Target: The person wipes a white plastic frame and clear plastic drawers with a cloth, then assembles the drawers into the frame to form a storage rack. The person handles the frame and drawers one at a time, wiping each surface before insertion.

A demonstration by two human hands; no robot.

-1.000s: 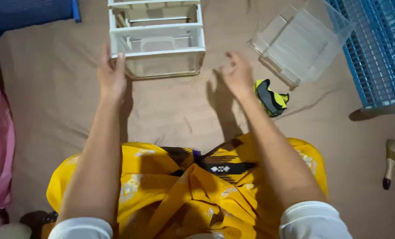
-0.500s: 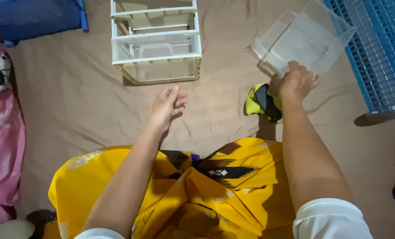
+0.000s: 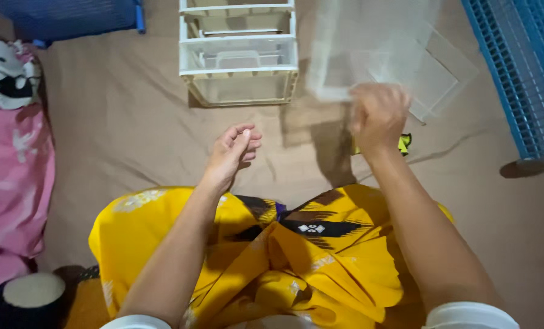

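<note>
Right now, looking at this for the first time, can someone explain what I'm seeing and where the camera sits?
There is one view, from a camera worn on the person's head, looking down past a yellow patterned garment to a brown cloth-covered surface. The right hand grips a clear plastic drawer, lifted and blurred by motion. The left hand hovers loosely curled, holding nothing. Ahead stands a white-framed drawer unit. A blue wire rack lies on the right, pink fabric on the left.

The right hand (image 3: 378, 116) has lifted the clear plastic drawer (image 3: 369, 52) off the floor, now blurred beside the white drawer frame (image 3: 240, 55). The left hand (image 3: 232, 152) has curled slightly nearer the frame.
</note>
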